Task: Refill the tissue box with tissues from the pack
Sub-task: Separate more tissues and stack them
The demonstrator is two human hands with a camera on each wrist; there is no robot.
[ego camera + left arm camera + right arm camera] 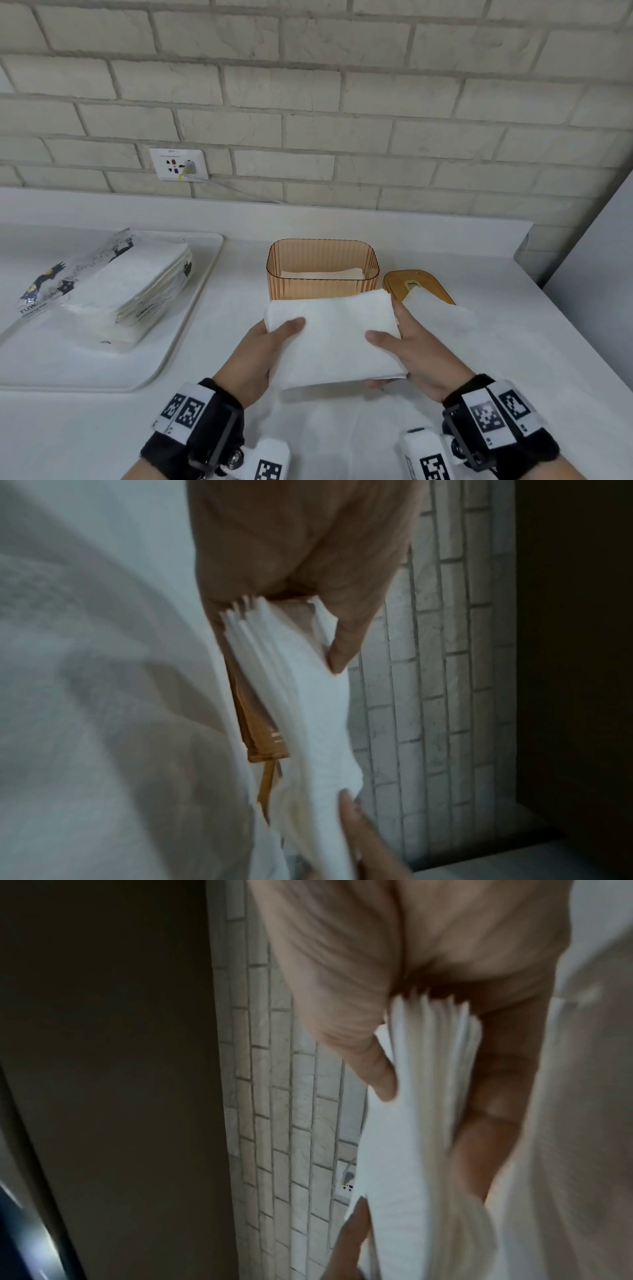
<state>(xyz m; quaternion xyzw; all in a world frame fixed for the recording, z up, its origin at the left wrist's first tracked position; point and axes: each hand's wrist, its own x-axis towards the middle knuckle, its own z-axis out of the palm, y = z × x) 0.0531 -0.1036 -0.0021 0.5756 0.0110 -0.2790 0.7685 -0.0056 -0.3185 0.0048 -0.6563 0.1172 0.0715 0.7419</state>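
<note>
One tissue pack (113, 287), one tissue box (322, 270), one lid (419, 284), one tray (171, 346), two hands, one held tissue stack (334, 339).

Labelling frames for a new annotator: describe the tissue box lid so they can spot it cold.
On the white counter under the brick wall stands an open, ribbed amber tissue box. The lid lies flat on the counter just right of it, beyond the right hand. It is the only wood-coloured piece, with a slot in its middle and a loose white tissue draped over its near edge.

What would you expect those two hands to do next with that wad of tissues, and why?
Probably carry the tissue stack forward and lower it into the open amber tissue box. Left hand and right hand grip its ends just before the box, whose lid lies aside.
</note>
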